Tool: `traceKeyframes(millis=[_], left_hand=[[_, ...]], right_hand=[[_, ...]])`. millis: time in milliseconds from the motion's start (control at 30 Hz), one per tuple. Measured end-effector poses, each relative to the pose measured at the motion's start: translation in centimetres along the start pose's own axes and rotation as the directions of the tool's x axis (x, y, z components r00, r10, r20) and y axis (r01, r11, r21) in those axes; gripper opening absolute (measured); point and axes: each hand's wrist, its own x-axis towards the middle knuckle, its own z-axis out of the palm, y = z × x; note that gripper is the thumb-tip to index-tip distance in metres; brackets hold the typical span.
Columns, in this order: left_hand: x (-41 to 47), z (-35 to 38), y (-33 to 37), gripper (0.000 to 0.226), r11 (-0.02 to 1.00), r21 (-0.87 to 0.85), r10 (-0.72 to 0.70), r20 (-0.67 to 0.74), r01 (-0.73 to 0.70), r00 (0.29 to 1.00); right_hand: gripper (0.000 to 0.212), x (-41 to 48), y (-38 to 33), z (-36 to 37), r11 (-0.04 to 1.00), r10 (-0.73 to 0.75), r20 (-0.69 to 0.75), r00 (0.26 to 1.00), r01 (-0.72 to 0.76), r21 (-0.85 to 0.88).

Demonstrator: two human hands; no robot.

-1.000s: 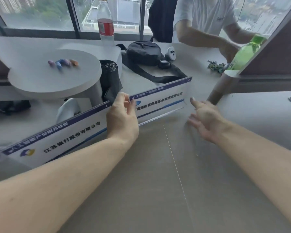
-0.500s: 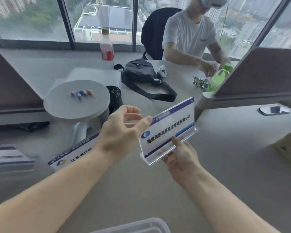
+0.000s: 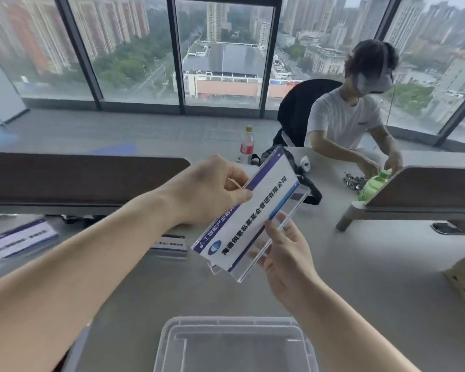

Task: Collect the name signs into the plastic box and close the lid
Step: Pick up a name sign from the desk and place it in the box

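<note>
A clear acrylic name sign (image 3: 253, 210) with a white card, a purple top band and black characters is held tilted in the air above the desk. My left hand (image 3: 210, 190) pinches its upper edge. My right hand (image 3: 285, 253) supports its clear base from underneath. A clear plastic box (image 3: 234, 345) sits at the near edge, right below the sign. A second name sign (image 3: 19, 237) lies on the desk at far left. A third name sign (image 3: 171, 245) stands partly hidden behind my left forearm.
Brown desk dividers (image 3: 78, 175) run across the left and the right (image 3: 427, 186). Across the desk a person in a white shirt (image 3: 349, 124) handles small items beside a green bottle (image 3: 373, 183). A red-label bottle (image 3: 247, 145) and a black bag stand behind the sign.
The sign has been lifted off the desk and tilted, with both hands now on it. The view has pitched upward, and the plastic box has come further into view below.
</note>
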Motion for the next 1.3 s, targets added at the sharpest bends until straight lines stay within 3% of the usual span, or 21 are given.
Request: traceKeyframes(millis=[167, 333, 567, 767, 1033, 1167, 1300], left_hand=[[-8.2, -6.3, 1.9, 0.019, 0.997, 0.040, -0.064, -0.202, 0.073, 0.977], [-16.8, -13.6, 3.5, 0.017, 0.983, 0.085, -0.107, -0.438, 0.160, 0.892], [-26.9, -21.2, -0.5, 0.015, 0.958, 0.069, -0.195, -0.557, 0.280, 0.807], [-31.2, -23.9, -14.0, 0.012, 0.922, -0.007, -0.328, -0.542, 0.386, 0.773], [-32.9, -21.9, -34.6, 0.018, 0.840, -0.195, -0.542, -0.350, 0.507, 0.764], [-33.1, -19.9, -42.4, 0.024, 0.796, -0.225, -0.604, -0.240, 0.561, 0.760], [-32.6, -17.6, -48.3, 0.023, 0.783, -0.172, -0.622, -0.235, 0.598, 0.747]], right_hand=[[0.026, -5.0, -2.0, 6.9, 1.000, 0.015, 0.195, 0.981, -0.015, -0.003], [0.025, -11.1, -4.1, 14.6, 1.000, 0.014, 0.404, 0.915, -0.023, 0.017], [0.023, -16.3, -0.7, 24.7, 0.999, 0.025, 0.511, 0.859, -0.010, -0.031], [0.030, -15.9, 10.6, 33.1, 0.977, 0.179, 0.434, 0.883, -0.107, -0.186], [0.043, -11.9, 27.3, 39.2, 0.886, 0.398, 0.251, 0.882, -0.299, -0.354], [0.047, -10.0, 34.2, 40.4, 0.829, 0.485, 0.167, 0.858, -0.391, -0.400], [0.035, -7.6, 40.2, 41.3, 0.772, 0.530, 0.097, 0.842, -0.433, -0.465]])
